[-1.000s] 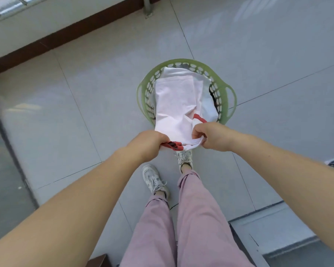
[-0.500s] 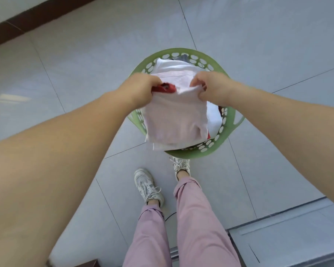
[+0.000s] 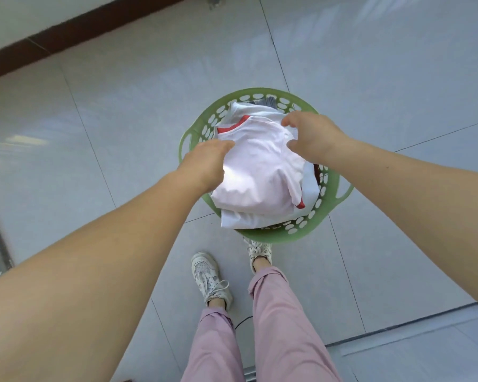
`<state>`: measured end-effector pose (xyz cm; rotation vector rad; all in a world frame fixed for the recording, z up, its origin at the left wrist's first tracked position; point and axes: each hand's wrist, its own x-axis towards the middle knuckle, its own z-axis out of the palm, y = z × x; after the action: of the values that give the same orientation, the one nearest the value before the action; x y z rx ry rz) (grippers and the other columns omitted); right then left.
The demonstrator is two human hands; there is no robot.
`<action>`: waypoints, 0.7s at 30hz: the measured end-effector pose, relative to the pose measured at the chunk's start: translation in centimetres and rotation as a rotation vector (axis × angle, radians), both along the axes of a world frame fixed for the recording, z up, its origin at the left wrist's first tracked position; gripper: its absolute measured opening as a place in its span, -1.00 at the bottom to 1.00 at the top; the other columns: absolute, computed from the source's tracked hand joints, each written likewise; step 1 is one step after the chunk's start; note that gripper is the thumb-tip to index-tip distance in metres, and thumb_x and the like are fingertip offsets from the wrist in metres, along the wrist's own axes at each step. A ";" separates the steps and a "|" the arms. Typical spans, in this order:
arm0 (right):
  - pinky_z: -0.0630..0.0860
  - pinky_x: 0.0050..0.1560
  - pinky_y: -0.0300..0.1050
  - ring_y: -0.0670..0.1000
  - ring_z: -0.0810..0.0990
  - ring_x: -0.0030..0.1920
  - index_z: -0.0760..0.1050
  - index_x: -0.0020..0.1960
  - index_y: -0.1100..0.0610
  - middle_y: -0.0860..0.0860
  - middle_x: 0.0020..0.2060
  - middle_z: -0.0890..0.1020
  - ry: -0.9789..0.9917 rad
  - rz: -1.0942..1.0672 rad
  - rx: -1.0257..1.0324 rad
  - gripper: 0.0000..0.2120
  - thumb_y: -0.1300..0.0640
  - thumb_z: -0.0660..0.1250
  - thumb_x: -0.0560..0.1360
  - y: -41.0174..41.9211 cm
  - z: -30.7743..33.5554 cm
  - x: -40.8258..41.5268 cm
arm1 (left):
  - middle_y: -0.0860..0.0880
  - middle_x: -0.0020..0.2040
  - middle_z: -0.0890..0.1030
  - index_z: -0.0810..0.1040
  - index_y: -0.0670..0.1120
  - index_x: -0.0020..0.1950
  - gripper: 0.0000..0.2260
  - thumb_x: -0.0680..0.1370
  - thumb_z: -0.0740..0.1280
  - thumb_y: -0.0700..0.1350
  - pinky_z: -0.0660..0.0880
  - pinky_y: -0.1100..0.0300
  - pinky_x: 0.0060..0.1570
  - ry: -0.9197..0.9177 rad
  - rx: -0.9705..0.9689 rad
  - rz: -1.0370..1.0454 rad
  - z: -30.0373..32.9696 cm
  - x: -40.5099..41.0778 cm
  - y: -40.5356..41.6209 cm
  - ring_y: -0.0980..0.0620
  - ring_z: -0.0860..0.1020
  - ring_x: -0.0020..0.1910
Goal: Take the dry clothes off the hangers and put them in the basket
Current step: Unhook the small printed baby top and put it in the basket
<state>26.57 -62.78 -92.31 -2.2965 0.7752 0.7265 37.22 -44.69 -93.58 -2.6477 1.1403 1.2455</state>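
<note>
The left hand [image 3: 204,164] lies on the near left part of a folded white shirt [image 3: 257,172], palm down; its fingers look relaxed and go over the edge of the cloth, but their tips are hidden, so I cannot tell if they pinch it. The right hand [image 3: 312,139] is over the far right part of the same shirt, with the fingers spread and a little bent, and the thumb apart from them. It seems to touch the cloth lightly; I cannot tell if it holds a fold.

The shirt is white with red trim [image 3: 233,126] at its far left edge and a small red piece at its near right corner. It rests on top of other white clothes inside a round green basket [image 3: 333,201], which has oval holes in its wall and a handle on each side. One white layer hangs a bit over the near rim. At the far side of the basket a little grey cloth [image 3: 268,102] shows under the white pile.

The basket stands on a pale tiled floor [image 3: 122,119]. Just near it are the person's two white sneakers [image 3: 210,279] and pink trousers [image 3: 276,326]. A dark baseboard [image 3: 75,34] runs along the far wall.
</note>
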 end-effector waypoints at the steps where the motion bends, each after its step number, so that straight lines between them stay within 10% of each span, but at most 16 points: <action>1: 0.35 0.17 -0.13 0.10 0.41 0.29 0.32 0.38 0.08 0.05 0.32 0.44 -0.016 0.011 0.009 -0.58 0.24 0.23 0.53 0.3 0.9 0.3 | -0.07 0.47 0.27 0.20 0.00 0.48 -0.43 0.52 0.22 -0.33 0.28 0.01 0.35 -0.002 -0.015 0.012 1.1 0.0 -0.1 -0.10 0.25 0.43; 21: 0.43 0.17 -0.14 0.02 0.51 0.19 0.43 0.30 0.08 0.02 0.22 0.54 -0.624 0.342 0.016 -0.66 0.17 0.27 0.53 10.5 39.1 10.9 | -0.06 0.42 0.30 0.21 -0.03 0.47 -0.49 0.55 0.28 -0.11 0.24 0.16 0.32 -0.409 -0.485 0.381 40.8 5.9 8.3 0.00 0.35 0.35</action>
<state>37.43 -52.26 -53.22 -2.4595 0.0907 0.1177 43.14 -36.39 -52.74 -3.3763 0.9974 0.4177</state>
